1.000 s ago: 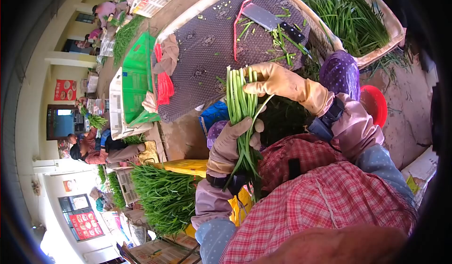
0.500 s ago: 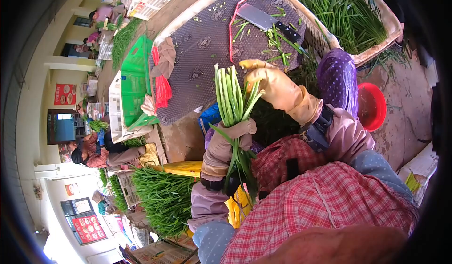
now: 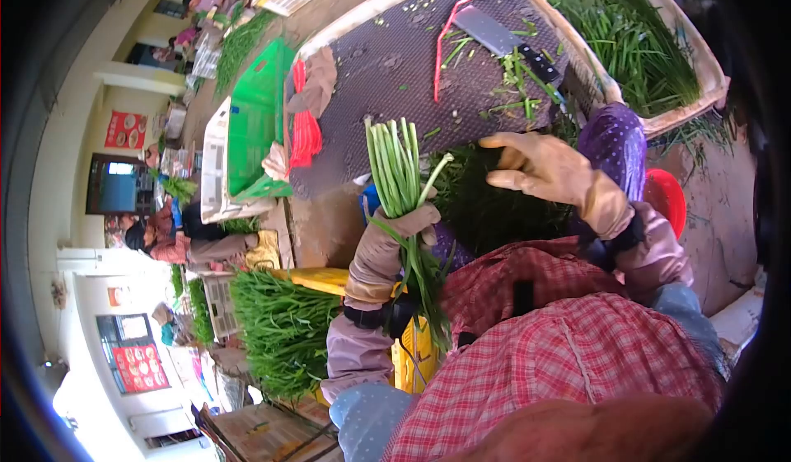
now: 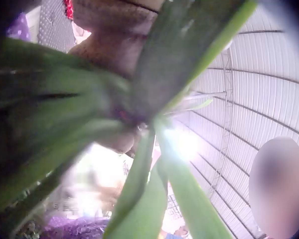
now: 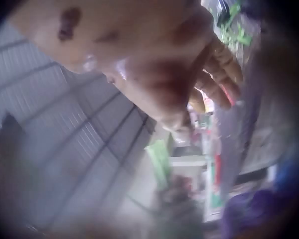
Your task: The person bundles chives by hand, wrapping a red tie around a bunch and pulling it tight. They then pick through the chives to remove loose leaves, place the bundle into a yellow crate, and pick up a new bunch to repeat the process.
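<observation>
My gloved left hand point(image 3: 381, 252) grips a bunch of garlic chives point(image 3: 394, 165) around its middle. The pale cut ends point up toward the mat, while dark leaves hang below the wrist; one stalk point(image 3: 437, 175) sticks out to the right. In the left wrist view, blurred broad leaves point(image 4: 174, 55) cover most of the glove. To the right of the bunch and apart from it, my gloved right hand point(image 3: 548, 173) holds nothing, its fingers spread and loosely bent. A dark heap of greens point(image 3: 486, 206) lies beneath it.
Ahead is a patterned mat point(image 3: 379, 75) bearing a cleaver point(image 3: 488, 32), a red strip point(image 3: 439, 62) and trimmings point(image 3: 521, 87). A green crate point(image 3: 259, 116) and red straps point(image 3: 305, 140) lie left; a crate of greens point(image 3: 622, 46) and red bucket point(image 3: 666, 196) right. More chives point(image 3: 276, 334) stand lower left.
My right hand has let go of the bunch's upper stalks and moved away to the right, its fingers opening. The left hand has kept its grip, and the bunch now leans left.
</observation>
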A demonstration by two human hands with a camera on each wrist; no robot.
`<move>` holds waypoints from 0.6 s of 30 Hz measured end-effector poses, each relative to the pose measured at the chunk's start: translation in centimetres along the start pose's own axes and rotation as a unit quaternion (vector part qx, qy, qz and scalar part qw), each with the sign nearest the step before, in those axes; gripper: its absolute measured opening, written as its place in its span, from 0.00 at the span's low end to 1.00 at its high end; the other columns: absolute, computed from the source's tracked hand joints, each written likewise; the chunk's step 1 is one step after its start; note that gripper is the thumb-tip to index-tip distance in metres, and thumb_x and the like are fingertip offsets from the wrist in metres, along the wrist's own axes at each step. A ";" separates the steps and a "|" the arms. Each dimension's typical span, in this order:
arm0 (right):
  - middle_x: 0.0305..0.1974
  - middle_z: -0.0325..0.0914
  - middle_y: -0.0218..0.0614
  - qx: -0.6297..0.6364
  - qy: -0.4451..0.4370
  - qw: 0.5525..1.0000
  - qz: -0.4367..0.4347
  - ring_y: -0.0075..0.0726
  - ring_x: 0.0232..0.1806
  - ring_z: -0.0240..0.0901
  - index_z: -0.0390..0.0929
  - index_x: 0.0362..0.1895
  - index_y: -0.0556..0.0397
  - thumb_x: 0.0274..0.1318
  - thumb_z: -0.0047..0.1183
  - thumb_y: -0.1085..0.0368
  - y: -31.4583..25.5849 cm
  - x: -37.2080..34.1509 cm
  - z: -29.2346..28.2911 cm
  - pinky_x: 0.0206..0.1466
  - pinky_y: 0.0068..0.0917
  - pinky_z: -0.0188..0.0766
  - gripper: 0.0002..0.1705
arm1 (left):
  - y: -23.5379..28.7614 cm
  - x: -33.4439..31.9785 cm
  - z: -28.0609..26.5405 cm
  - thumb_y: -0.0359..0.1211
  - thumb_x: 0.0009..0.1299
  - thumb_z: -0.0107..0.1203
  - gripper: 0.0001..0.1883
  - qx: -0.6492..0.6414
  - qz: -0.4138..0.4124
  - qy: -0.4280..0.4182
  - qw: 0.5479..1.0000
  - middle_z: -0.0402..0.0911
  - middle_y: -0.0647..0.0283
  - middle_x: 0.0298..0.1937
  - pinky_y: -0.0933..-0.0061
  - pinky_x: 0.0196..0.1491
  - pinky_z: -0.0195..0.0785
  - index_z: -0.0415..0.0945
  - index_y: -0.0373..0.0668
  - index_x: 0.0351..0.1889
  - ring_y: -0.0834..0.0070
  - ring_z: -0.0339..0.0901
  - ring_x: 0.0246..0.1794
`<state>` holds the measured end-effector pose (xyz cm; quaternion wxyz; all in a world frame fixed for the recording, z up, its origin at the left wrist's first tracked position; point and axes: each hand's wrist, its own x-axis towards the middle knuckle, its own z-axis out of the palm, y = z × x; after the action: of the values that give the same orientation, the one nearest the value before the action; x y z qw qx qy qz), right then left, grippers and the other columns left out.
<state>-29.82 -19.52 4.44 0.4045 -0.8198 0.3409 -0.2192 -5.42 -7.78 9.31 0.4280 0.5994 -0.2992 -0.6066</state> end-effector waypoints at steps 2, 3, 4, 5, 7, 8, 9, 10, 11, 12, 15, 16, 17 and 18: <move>0.32 0.81 0.37 0.238 -0.020 0.970 0.032 0.33 0.33 0.78 0.81 0.43 0.50 0.57 0.58 0.51 -3.0 1.6 0.4 0.38 0.30 0.72 0.18 | -0.1 0.4 1.2 0.32 0.62 0.63 0.18 -0.009 -0.012 -0.029 0.999 0.78 0.67 0.30 0.81 0.26 0.66 0.74 0.40 0.49 0.81 0.74 0.24; 0.29 0.81 0.35 0.310 -0.001 0.951 0.010 0.30 0.30 0.77 0.82 0.40 0.51 0.57 0.59 0.52 -2.8 2.6 1.7 0.35 0.28 0.72 0.16 | -0.1 0.6 1.7 0.32 0.62 0.63 0.18 -0.002 -0.010 -0.038 0.999 0.78 0.67 0.30 0.81 0.26 0.66 0.74 0.40 0.49 0.81 0.74 0.24; 0.27 0.80 0.33 0.370 -0.011 0.929 0.014 0.26 0.28 0.75 0.81 0.38 0.52 0.58 0.59 0.54 -2.2 3.6 2.4 0.33 0.25 0.71 0.15 | -0.1 0.7 2.1 0.32 0.62 0.63 0.18 -0.006 -0.004 -0.055 0.998 0.78 0.67 0.31 0.81 0.27 0.67 0.74 0.40 0.50 0.80 0.75 0.24; 0.25 0.79 0.31 0.429 -0.025 0.903 0.017 0.22 0.27 0.74 0.81 0.37 0.53 0.59 0.58 0.56 -2.2 4.4 2.4 0.30 0.22 0.70 0.13 | -0.1 0.8 2.2 0.32 0.62 0.64 0.19 -0.012 0.002 -0.070 0.998 0.78 0.67 0.31 0.81 0.27 0.67 0.73 0.41 0.50 0.80 0.75 0.24; 0.23 0.76 0.26 0.478 0.020 0.876 0.055 0.17 0.25 0.70 0.81 0.35 0.54 0.59 0.59 0.59 -2.0 5.3 1.6 0.29 0.18 0.67 0.11 | -0.3 0.9 2.1 0.33 0.62 0.65 0.20 -0.036 -0.009 -0.074 0.997 0.78 0.67 0.32 0.80 0.29 0.69 0.73 0.41 0.50 0.78 0.76 0.26; 0.24 0.77 0.26 0.489 0.014 0.872 0.016 0.17 0.26 0.70 0.81 0.35 0.53 0.58 0.60 0.58 -1.4 5.5 1.8 0.30 0.18 0.67 0.12 | -0.4 1.0 2.2 0.33 0.62 0.65 0.20 -0.045 -0.006 -0.093 0.995 0.78 0.66 0.32 0.79 0.31 0.70 0.73 0.41 0.50 0.78 0.77 0.27; 0.26 0.77 0.25 0.499 0.011 0.866 -0.026 0.17 0.27 0.71 0.81 0.35 0.53 0.58 0.60 0.57 -0.6 5.9 2.4 0.31 0.17 0.68 0.12 | -0.2 1.2 2.3 0.33 0.62 0.65 0.20 -0.050 0.001 -0.114 0.992 0.78 0.66 0.33 0.78 0.32 0.71 0.73 0.40 0.50 0.77 0.78 0.28; 0.37 0.79 0.29 0.459 0.026 0.886 -0.068 0.22 0.38 0.75 0.77 0.47 0.51 0.59 0.59 0.53 0.2 6.3 3.3 0.40 0.21 0.72 0.18 | 0.0 1.1 2.8 0.33 0.62 0.64 0.19 -0.050 -0.007 -0.100 0.994 0.78 0.65 0.33 0.77 0.33 0.72 0.72 0.39 0.49 0.75 0.79 0.30; 0.37 0.79 0.29 0.457 0.028 0.886 -0.071 0.22 0.38 0.75 0.77 0.47 0.51 0.59 0.59 0.53 -0.2 5.9 2.7 0.40 0.21 0.72 0.18 | 0.2 1.5 3.1 0.33 0.62 0.64 0.19 -0.049 -0.004 -0.102 0.994 0.78 0.65 0.33 0.77 0.33 0.72 0.72 0.39 0.49 0.75 0.79 0.30; 0.42 0.78 0.31 0.564 -0.008 0.824 -0.057 0.25 0.44 0.75 0.73 0.53 0.51 0.60 0.57 0.53 -1.0 5.2 1.8 0.45 0.25 0.72 0.22 | 0.4 2.1 3.4 0.33 0.62 0.64 0.19 -0.051 -0.008 -0.129 0.990 0.79 0.64 0.33 0.76 0.34 0.72 0.73 0.39 0.49 0.75 0.79 0.30; 0.52 0.74 0.39 0.717 -0.066 0.692 -0.052 0.31 0.53 0.73 0.58 0.67 0.52 0.62 0.55 0.55 -2.1 4.4 0.9 0.56 0.34 0.71 0.34 | 1.6 3.6 5.7 0.33 0.64 0.63 0.18 -0.032 -0.013 -0.208 0.977 0.80 0.62 0.36 0.75 0.38 0.72 0.73 0.38 0.49 0.75 0.79 0.35; 0.49 0.76 0.40 0.683 -0.079 0.724 -0.054 0.31 0.51 0.74 0.61 0.65 0.53 0.61 0.55 0.56 -2.9 4.5 -0.1 0.55 0.32 0.71 0.32 | 1.6 4.2 6.8 0.33 0.64 0.63 0.18 -0.025 0.010 -0.215 0.976 0.80 0.62 0.35 0.74 0.39 0.72 0.73 0.37 0.48 0.74 0.79 0.35; 0.46 0.78 0.40 0.646 -0.090 0.756 -0.057 0.31 0.49 0.75 0.63 0.64 0.55 0.61 0.56 0.57 -3.3 4.7 -1.4 0.54 0.31 0.72 0.30 | 1.9 4.7 7.6 0.33 0.64 0.62 0.17 -0.016 0.036 -0.224 0.974 0.80 0.62 0.34 0.74 0.39 0.72 0.73 0.37 0.47 0.73 0.78 0.35; 0.44 0.80 0.46 0.571 -0.085 0.808 -0.117 0.38 0.49 0.78 0.64 0.63 0.60 0.62 0.54 0.57 -3.3 4.8 -3.0 0.56 0.32 0.71 0.30 | 2.4 4.8 8.0 0.33 0.64 0.62 0.17 -0.015 0.039 -0.230 0.972 0.80 0.62 0.34 0.74 0.39 0.72 0.73 0.37 0.47 0.73 0.78 0.35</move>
<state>-27.21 -23.09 9.26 0.7986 -0.4900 0.0198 -0.3491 -12.46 -14.26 10.02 0.3807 0.4251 -0.4036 -0.7152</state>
